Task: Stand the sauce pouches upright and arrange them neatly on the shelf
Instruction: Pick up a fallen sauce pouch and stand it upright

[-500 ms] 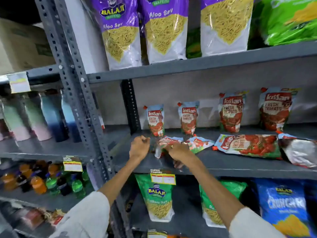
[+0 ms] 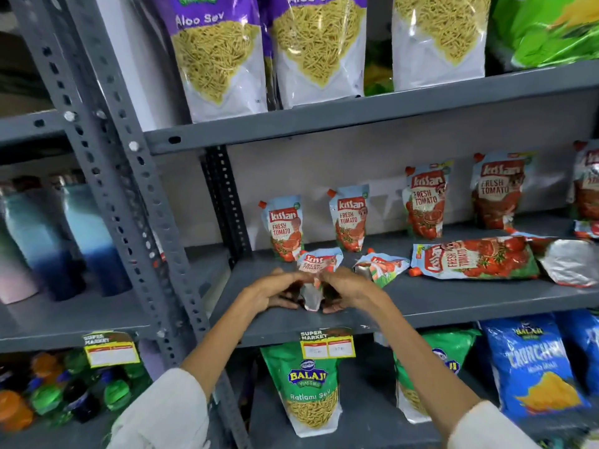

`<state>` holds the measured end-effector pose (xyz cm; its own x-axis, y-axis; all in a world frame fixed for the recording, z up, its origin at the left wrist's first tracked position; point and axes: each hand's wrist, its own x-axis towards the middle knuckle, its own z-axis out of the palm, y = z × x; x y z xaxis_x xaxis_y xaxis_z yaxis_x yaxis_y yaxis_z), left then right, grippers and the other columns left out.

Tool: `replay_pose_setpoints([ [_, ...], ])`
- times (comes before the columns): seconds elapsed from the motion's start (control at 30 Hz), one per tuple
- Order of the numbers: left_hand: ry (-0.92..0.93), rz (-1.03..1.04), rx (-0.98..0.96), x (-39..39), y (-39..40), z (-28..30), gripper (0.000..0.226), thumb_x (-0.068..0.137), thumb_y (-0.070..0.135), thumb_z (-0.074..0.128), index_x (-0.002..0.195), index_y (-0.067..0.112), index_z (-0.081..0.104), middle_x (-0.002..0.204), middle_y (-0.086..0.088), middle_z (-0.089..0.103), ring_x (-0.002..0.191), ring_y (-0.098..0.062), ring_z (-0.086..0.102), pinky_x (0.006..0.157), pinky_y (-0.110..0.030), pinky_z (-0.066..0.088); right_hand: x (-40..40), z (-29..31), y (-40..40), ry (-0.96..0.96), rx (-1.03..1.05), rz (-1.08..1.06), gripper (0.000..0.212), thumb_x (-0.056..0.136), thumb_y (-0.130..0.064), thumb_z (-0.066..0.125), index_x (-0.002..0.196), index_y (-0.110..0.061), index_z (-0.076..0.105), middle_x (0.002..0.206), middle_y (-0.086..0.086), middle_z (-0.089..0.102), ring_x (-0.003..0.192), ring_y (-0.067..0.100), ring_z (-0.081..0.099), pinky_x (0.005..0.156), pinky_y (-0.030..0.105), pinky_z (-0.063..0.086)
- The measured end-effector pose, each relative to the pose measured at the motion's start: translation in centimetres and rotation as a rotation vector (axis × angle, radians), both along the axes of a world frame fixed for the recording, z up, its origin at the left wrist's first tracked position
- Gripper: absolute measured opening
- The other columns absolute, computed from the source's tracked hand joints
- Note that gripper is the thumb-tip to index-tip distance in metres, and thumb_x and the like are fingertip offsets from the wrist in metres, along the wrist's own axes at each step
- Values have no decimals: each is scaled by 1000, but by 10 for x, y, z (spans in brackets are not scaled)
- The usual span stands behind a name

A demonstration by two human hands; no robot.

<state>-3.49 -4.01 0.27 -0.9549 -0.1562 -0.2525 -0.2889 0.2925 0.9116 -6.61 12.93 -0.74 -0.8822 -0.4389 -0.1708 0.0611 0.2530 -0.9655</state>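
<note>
A small tomato sauce pouch (image 2: 317,265) is held between my left hand (image 2: 274,291) and my right hand (image 2: 348,290) near the front edge of the grey middle shelf (image 2: 453,303), its silver base toward me. Several pouches stand upright along the back: two small ones (image 2: 285,228) (image 2: 349,218) and larger ones (image 2: 424,202) (image 2: 497,192). Another small pouch (image 2: 381,265) lies flat right of my hands. A large pouch (image 2: 476,259) lies on its side, and a further one (image 2: 572,265) lies with its silver base showing.
A perforated grey upright (image 2: 129,202) stands left of my hands. Aloo sev bags (image 2: 214,56) fill the shelf above; Balaji snack bags (image 2: 306,387) and blue chip bags (image 2: 534,367) sit below. Bottles (image 2: 45,241) are on the left rack. A price tag (image 2: 327,345) hangs on the shelf lip.
Both hands have come together on the small pouch and lifted it from lying flat to nearly upright at the shelf front. The camera has moved closer.
</note>
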Motion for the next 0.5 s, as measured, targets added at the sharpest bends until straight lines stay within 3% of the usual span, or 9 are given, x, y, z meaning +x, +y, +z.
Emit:
replay_pose_setpoints([
  [0.07,104,-22,103,11,-2,-4,42,82,27,79,114,3,64,108,-14,72,90,-16,70,69,-32,60,8,1,4,67,-81,18,18,96,-13,56,82,-23,62,72,-18,73,80,0,69,72,14,56],
  [0.13,246,18,110,20,-7,-5,25,86,17,75,106,12,61,107,-8,73,93,-12,69,76,-32,60,15,6,-2,172,-132,30,23,90,-2,63,84,-24,59,71,-23,73,72,-14,67,58,4,50],
  [0.2,421,82,34,26,-12,-1,25,89,9,71,108,14,55,112,-8,71,93,-10,68,83,-26,58,16,12,-15,281,-207,34,28,85,0,69,97,-22,56,93,-17,70,90,-8,66,67,6,51],
  [0.3,656,122,-31,30,-29,10,34,90,1,66,107,29,54,113,-1,70,86,7,67,74,-8,53,18,27,-45,448,-257,36,49,88,-3,69,126,-7,38,114,-8,60,112,8,60,81,10,51],
  [0.37,731,133,-77,34,-38,11,44,92,-2,62,122,28,52,121,0,67,107,4,65,92,-15,52,17,29,-62,553,-265,45,58,90,2,64,135,-3,28,124,-2,54,119,12,55,96,20,49],
  [0.43,730,154,-144,36,-48,-2,56,94,-7,55,143,13,38,139,-9,58,129,-14,56,110,-33,44,14,18,-77,622,-195,94,65,91,6,58,142,-4,20,125,0,52,121,15,56,96,19,49],
  [0.5,656,195,-212,40,-54,-24,61,95,-8,52,150,5,27,145,-16,51,131,-21,50,114,-43,40,13,-2,-86,641,-98,155,71,93,5,54,149,-7,11,127,-1,51,125,18,54,98,19,47],
])
